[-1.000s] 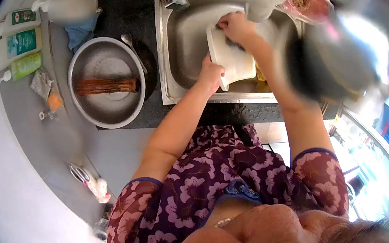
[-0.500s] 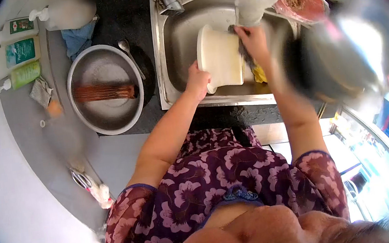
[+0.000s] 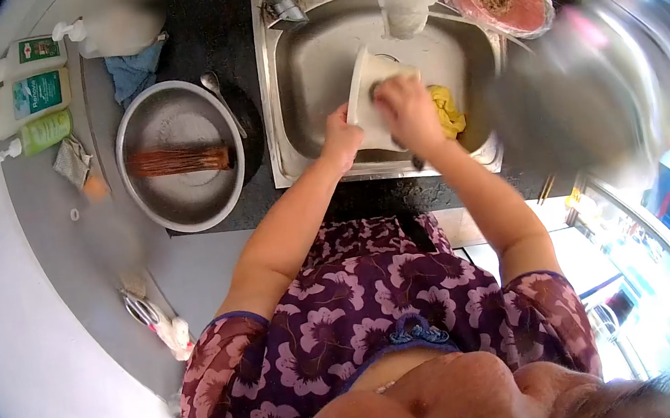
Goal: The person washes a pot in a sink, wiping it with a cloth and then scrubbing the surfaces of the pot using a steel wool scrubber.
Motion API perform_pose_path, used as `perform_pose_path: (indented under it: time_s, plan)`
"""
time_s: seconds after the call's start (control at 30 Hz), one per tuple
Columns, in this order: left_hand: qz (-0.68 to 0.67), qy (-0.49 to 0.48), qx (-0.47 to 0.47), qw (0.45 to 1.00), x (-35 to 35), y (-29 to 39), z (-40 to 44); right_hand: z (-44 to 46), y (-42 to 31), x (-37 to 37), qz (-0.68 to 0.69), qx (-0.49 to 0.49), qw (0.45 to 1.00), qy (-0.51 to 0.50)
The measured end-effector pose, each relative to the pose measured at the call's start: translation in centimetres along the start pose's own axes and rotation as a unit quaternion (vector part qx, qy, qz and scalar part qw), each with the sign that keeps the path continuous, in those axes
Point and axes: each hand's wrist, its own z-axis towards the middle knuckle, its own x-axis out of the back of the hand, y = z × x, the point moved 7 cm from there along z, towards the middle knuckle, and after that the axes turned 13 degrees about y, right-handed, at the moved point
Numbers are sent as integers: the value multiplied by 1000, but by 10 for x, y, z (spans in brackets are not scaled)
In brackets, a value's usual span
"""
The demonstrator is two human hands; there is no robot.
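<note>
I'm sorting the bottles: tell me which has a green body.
The green bottle, just below the teal-labelled bottle in the picture; its body is green, while the other bottles look whitish.

The container (image 3: 372, 124) is cream-white and looks smooth, with a wide rim and a narrower body. It is held on its side, tilted, over the middle of the sink (image 3: 315, 72), a little to the 6 o'clock side. The rim turns toward 9 o'clock, and the body goes toward 3 o'clock. The left hand (image 3: 341, 139) grips it at the rim, on its 8 o'clock side. A small dark scrubber (image 3: 375, 92) is on the outer wall, under the right hand (image 3: 410, 114), which hides most of it; its full shape cannot be told.
</note>
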Motion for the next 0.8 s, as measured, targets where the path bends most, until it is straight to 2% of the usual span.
perform_pose_path:
  time_s: [0.1, 0.13, 0.2, 0.27, 0.33, 0.4, 0.47, 0.5, 0.53, 0.57, 0.6, 0.63, 0.73, 0.8]
  plan:
    - [-14, -1, -11, 1000, 1, -7, 2, 1, -8, -12, 6, 18, 999, -46]
    - [-28, -2, -11, 1000, 1, -12, 4, 20, 18, -26, -4, -38, 999, -7]
    - [-42, 3, -4, 999, 1, -16, -1, 50, 92, -76, 28, -249, 958, -143]
    - [-38, 5, -2, 999, -2, -1, -7, 56, 95, -80, -12, -269, 946, -178]
    - [-18, 2, -10, 1000, 5, -1, -4, 34, 38, -47, -11, -99, 995, -23]
    - [-42, 10, -11, 999, 7, 1, 0, -13, -25, -35, -32, 60, 996, -66]
    - [-97, 32, 5, 995, 12, -3, 0, -9, -29, -35, 5, 46, 996, -72]
    - [-75, 34, -5, 997, 16, -5, 1, -7, -29, -38, 25, 38, 996, -73]
    - [-66, 36, -9, 997, 17, -6, 4, 12, -8, -57, -51, 43, 997, -48]
    - [-56, 39, -9, 998, 19, -9, 4, 41, 18, -67, -31, -67, 996, -51]
    - [-44, 41, -8, 998, 21, -13, 3, 62, 55, -92, 54, -185, 973, -123]
    - [-49, 22, -18, 998, 20, -11, 3, 72, 76, -98, 27, -270, 951, -147]
    - [-51, 42, -4, 998, 9, -4, -4, 67, 76, -89, -47, -195, 967, -160]
    - [-80, 31, -11, 996, 7, 4, -8, 37, 15, -40, -6, -50, 998, -26]
